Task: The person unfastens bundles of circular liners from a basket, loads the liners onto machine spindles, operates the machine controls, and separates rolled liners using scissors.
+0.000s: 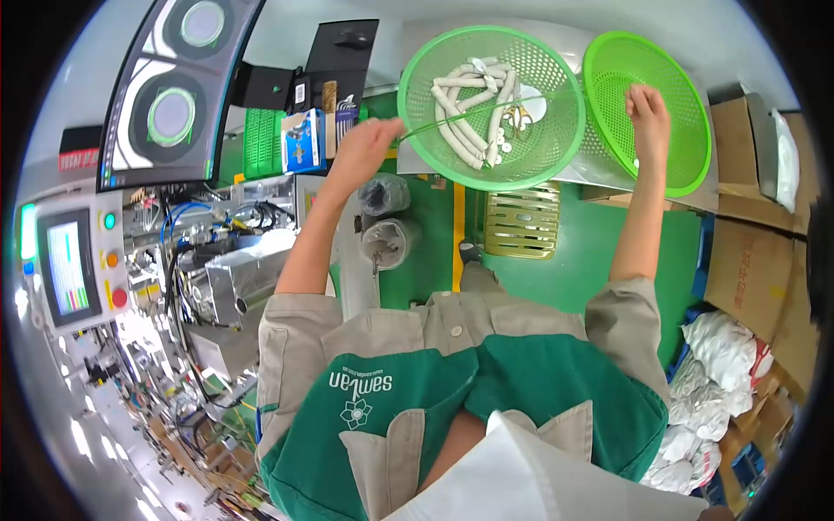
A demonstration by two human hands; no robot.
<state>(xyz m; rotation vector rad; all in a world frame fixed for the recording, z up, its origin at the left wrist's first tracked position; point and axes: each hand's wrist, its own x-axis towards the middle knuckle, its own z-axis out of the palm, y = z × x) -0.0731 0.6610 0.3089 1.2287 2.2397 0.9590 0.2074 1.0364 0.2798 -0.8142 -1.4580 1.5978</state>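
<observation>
My left hand (365, 153) is closed at the left rim of a round green basket (417, 139), pinching one end of a thin green strand (452, 119). The strand stretches across the basket towards the right, where it grows faint. My right hand (648, 113) is raised over a second green basket (699, 152) with its fingers pinched together; what they hold is too small to make out. Inside the first basket lie several long whitish rolls (460, 130), scissors (519, 120), a white disc (532, 104) and small white rings (506, 148).
A monitor (169, 104) stands at the upper left, above a control panel (69, 265) and machinery. Small boxes (302, 141) lie left of the basket. Below are bins (387, 243) and a slatted stool (521, 221). Cardboard boxes (747, 269) and white bags (708, 391) line the right.
</observation>
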